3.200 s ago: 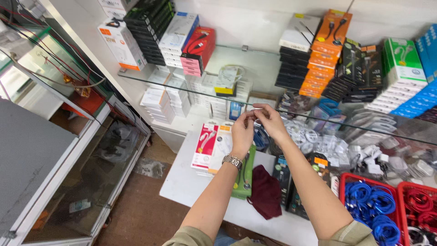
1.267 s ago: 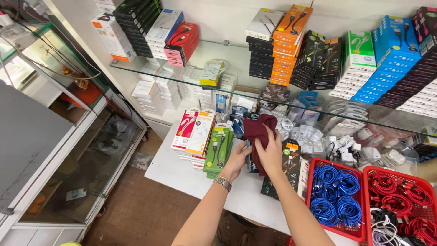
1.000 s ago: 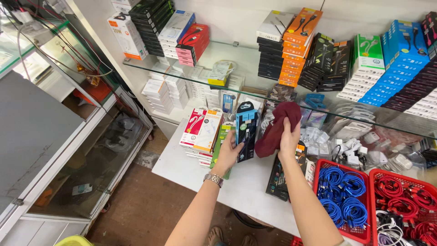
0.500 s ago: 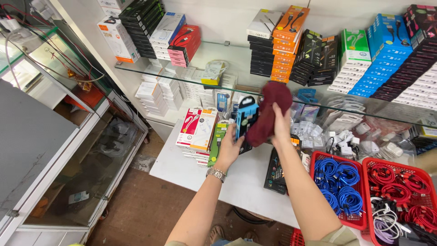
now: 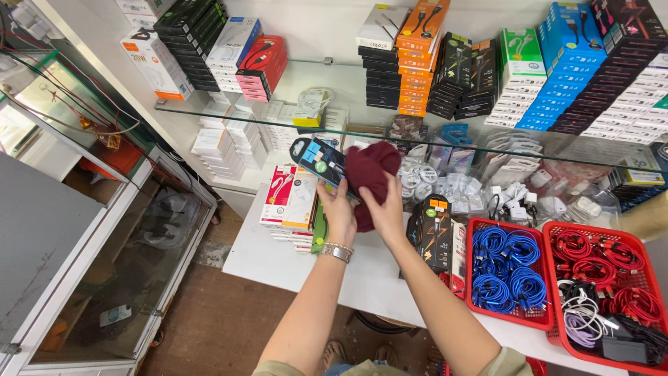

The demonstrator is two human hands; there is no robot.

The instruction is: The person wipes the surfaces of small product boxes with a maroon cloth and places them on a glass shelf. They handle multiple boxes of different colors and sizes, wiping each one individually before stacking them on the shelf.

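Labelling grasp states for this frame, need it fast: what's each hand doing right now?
Left hand: closed on a blue and black packaged accessory.
Right hand: holding a dark red cloth against that package.

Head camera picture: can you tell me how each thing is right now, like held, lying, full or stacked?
Left hand: closed on the blue packet.
Blue packet: held up, tilted, partly behind the cloth.
Right hand: closed on the dark red cloth.
Dark red cloth: bunched, pressed against the packet.
Red basket: full of coiled blue cables.
Glass shelf: loaded with stacked boxes.
Pink and white boxes: stacked flat on the white table.
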